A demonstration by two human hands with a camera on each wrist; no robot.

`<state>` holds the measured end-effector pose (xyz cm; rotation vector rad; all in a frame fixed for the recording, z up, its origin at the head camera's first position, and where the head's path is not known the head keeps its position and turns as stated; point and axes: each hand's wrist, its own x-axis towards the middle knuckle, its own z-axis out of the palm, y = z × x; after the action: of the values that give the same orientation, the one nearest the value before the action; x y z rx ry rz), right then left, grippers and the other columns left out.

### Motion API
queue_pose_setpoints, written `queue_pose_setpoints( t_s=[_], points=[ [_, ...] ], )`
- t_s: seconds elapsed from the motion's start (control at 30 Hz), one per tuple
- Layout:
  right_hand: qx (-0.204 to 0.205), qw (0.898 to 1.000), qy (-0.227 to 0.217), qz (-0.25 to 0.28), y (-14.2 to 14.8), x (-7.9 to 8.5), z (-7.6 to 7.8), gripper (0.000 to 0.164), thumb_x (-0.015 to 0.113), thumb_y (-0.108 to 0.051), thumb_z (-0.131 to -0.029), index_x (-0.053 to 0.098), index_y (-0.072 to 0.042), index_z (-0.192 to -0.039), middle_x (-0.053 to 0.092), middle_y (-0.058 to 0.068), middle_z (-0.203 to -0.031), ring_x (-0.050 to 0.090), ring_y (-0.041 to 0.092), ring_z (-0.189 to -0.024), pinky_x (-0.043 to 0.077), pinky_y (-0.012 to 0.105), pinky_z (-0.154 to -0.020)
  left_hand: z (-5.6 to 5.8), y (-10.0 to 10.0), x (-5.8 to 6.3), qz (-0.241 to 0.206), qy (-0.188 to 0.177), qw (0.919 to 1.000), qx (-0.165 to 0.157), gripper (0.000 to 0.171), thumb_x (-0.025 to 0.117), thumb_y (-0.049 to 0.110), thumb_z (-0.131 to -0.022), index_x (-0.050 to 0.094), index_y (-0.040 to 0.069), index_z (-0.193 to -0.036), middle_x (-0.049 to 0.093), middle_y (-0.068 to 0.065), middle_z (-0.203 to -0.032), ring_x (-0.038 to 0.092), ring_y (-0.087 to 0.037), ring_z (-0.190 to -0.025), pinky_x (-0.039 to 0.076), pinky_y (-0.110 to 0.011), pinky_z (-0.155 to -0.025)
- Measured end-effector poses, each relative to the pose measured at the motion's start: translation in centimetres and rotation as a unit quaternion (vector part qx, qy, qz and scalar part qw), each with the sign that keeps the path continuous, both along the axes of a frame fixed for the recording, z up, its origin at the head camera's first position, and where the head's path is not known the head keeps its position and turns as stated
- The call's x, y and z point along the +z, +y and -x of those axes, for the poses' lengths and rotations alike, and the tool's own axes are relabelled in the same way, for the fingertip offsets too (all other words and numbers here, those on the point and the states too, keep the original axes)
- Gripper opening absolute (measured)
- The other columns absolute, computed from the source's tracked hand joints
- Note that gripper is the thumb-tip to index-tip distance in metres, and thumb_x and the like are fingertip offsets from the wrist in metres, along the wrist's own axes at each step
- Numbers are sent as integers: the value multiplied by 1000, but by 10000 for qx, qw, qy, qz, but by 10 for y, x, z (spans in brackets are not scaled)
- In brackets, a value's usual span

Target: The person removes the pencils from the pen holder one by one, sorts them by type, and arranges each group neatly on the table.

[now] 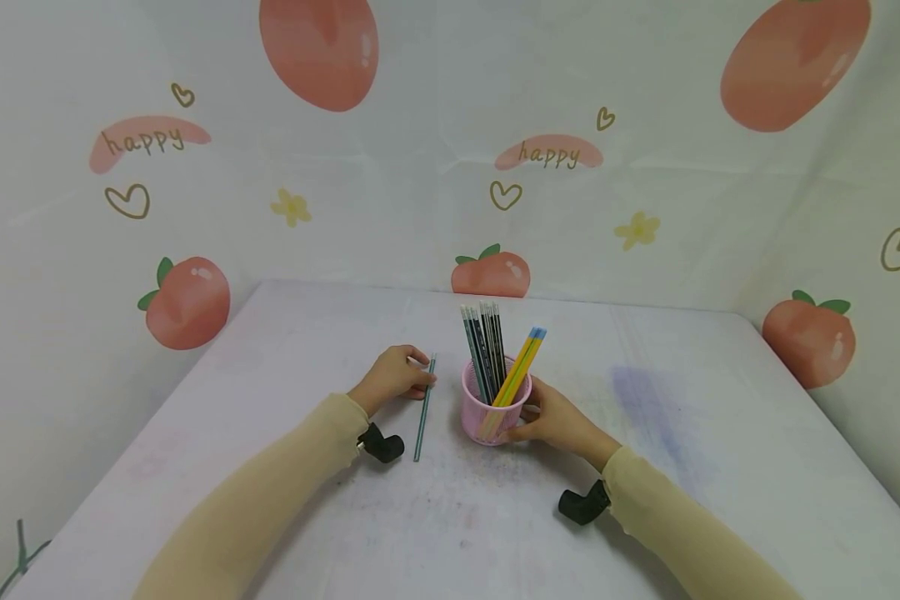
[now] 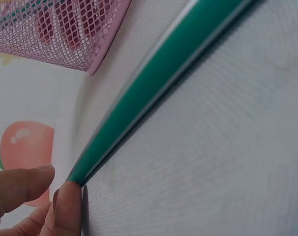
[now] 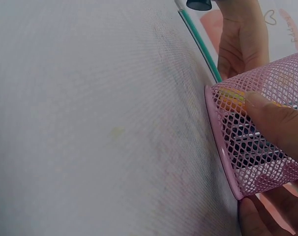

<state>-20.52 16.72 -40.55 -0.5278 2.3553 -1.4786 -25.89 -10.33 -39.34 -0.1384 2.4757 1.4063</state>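
Note:
A pink mesh pencil holder (image 1: 476, 421) stands upright on the table, with my right hand (image 1: 558, 425) gripping its right side. In the right wrist view my right thumb (image 3: 274, 120) presses on the mesh and the other fingers reach round the far side. Dark pencils (image 1: 486, 346) and yellow pencils with blue ends (image 1: 523, 358) lean inside the holder. Left of it, a single green striped pencil (image 1: 422, 425) lies on the table. My left hand (image 1: 397, 375) is at its far part. One fingertip (image 2: 68, 204) meets the pencil, while another digit stands apart from it.
The pale table (image 1: 450, 533) runs back to a fabric backdrop (image 1: 390, 208) printed with peaches and hearts. A bluish stain (image 1: 652, 417) marks the table on the right. Black wrist cameras (image 1: 385, 446) hang below both cuffs, close above the table.

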Motion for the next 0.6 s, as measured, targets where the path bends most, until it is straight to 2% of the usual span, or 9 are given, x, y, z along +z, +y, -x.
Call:
queue_pose_setpoints(
  t_s=[0.4,0.6],
  points=[
    [60,10000,31,-5,1,-2,2,95,84,-14,-74,29,-12,-151,43,12,-149,45,35,-133,39,48,-108,0,-3,4,-180,-34,9998,-12,36,75,9,-83,60,2,-115,67,-11,-87,62,-10,-59,57,-22,-58],
    [55,10000,19,5,1,-2,2,94,84,-13,-74,29,-11,-151,44,12,-148,44,35,-134,39,48,-108,1,-4,13,-421,111,9990,-55,35,73,6,-84,60,0,-115,68,-11,-87,62,-11,-58,57,-23,-59]
  ],
)
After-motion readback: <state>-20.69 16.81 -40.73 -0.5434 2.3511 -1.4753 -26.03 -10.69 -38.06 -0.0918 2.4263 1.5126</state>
